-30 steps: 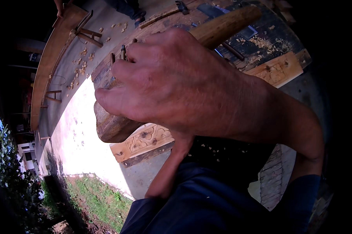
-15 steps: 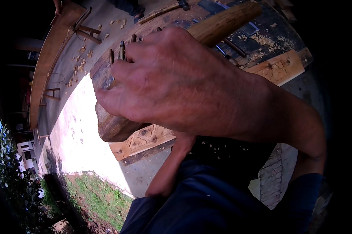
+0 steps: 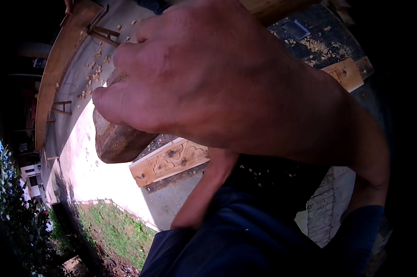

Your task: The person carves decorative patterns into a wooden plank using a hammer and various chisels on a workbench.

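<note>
My right hand (image 3: 194,69) is large and close in the middle of the view, back uppermost. Its fingers are wrapped round a thick brown wooden club (image 3: 123,141), which looks like a mallet. The club's blunt end shows below the thumb, and a round wooden part shows at the top beyond the hand. Only the wrist of my left hand (image 3: 221,162) comes out beneath; its fingers are hidden behind the right hand. A pale board carved in relief (image 3: 171,161) lies across the workbench beyond my left wrist, and its middle is covered by my right arm.
On the dark workbench (image 3: 282,44) lie wood shavings (image 3: 319,46) and a flat rectangular thing (image 3: 296,30). The carved board's far end (image 3: 344,74) shows at right. A long plank (image 3: 56,87) stands on trestles at left, with another person's hand (image 3: 69,5) at its top.
My right hand has lifted the club up and slightly left, nearer the camera. It now covers the upright tool handles seen before. My left forearm has hardly moved.
</note>
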Demonstrator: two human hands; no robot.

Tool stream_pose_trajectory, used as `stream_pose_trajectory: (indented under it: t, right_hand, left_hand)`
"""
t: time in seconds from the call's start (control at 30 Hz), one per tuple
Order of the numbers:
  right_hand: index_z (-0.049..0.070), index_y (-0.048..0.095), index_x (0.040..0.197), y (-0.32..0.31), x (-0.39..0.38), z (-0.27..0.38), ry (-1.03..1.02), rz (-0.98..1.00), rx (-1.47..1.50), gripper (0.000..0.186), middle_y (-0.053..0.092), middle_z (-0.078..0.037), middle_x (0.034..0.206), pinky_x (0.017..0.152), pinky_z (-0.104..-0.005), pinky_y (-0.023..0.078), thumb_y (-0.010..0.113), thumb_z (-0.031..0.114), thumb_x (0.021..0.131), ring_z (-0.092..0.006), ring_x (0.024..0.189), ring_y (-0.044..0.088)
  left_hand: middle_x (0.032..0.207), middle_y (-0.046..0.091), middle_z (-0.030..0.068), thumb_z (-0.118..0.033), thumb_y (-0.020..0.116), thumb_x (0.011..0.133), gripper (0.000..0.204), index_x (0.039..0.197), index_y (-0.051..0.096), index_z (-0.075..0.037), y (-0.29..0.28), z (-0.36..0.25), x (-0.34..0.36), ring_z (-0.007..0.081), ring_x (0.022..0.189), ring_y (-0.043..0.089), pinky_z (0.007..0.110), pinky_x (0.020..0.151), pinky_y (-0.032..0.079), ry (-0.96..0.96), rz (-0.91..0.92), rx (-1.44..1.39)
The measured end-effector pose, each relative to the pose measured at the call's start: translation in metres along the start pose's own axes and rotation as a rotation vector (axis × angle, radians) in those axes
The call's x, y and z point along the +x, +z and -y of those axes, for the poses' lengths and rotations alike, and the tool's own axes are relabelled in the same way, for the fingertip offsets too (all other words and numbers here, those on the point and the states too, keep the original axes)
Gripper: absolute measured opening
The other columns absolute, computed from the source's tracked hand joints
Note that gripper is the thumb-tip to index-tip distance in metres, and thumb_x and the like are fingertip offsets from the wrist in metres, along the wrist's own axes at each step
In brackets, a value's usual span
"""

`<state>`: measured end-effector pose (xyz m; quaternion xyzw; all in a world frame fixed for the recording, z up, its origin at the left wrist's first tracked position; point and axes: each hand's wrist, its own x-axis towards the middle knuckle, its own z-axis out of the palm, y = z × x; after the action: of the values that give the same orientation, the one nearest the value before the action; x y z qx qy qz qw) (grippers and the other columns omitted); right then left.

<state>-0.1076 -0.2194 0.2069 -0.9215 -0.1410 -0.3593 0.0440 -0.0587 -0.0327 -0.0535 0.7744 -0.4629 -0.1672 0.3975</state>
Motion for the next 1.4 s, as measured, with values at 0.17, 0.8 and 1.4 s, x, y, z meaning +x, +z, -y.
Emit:
stream_pose_trajectory:
  t: [0.17, 0.8, 1.4]
  right_hand:
    - [0.010, 0.074, 0.109, -0.004, -0.004, -0.003, 0.010, -0.002, 0.007, 0.038, 0.069, -0.004, 0.093, 0.086, -0.0354, 0.063, 0.082, 0.036, 0.083, -0.0180, 0.092, 0.074]
    - [0.011, 0.074, 0.123, -0.017, -0.009, -0.014, 0.039, -0.042, 0.032, 0.047, 0.072, -0.007, 0.109, 0.094, -0.0372, 0.064, 0.088, 0.030, 0.082, -0.0232, 0.104, 0.076]
    - [0.012, 0.074, 0.135, -0.023, -0.016, -0.030, 0.156, -0.096, 0.072, 0.059, 0.076, -0.010, 0.124, 0.100, -0.0389, 0.066, 0.093, 0.024, 0.081, -0.0281, 0.115, 0.077]
  left_hand:
    - [0.142, 0.068, 0.0227, -0.017, 0.076, 0.101, 0.046, 0.142, 0.065, 0.000, 0.006, -0.002, 0.008, 0.0407, 0.136, 0.062, 0.052, 0.114, 0.048, 0.037, 0.000, 0.025]
    - [0.105, 0.076, 0.0239, -0.010, 0.083, 0.084, 0.031, 0.114, 0.077, -0.003, -0.018, -0.046, 0.035, 0.0478, 0.098, 0.074, 0.057, 0.085, 0.058, 0.365, -0.258, 0.181]
    - [0.089, 0.077, 0.0254, 0.000, 0.072, 0.100, 0.030, 0.127, 0.059, 0.004, -0.025, -0.059, 0.042, 0.0473, 0.078, 0.077, 0.049, 0.066, 0.061, 0.308, -0.227, 0.226]
